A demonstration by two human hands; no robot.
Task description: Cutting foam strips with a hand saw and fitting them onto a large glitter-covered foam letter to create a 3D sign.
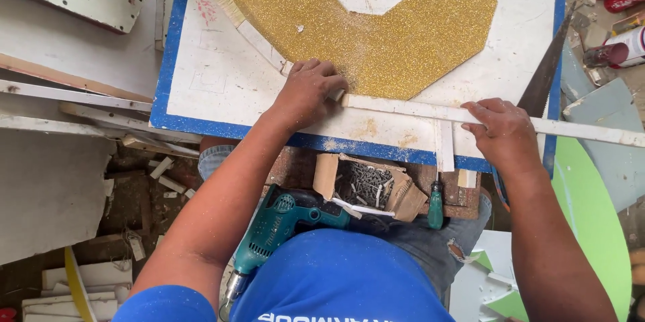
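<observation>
— On the white board [222,80] with the blue edge: left hand [309,90] pressed flat, fingers bent onto the end of a thin white strip [403,108], right beside the gold glitter panel [376,26].
— And further along the strip?
— Right hand [504,132] laid over it, fingers curled, near a hand saw [544,73]. Below, a teal drill [282,221] beside an opened box of screws [366,184].
</observation>
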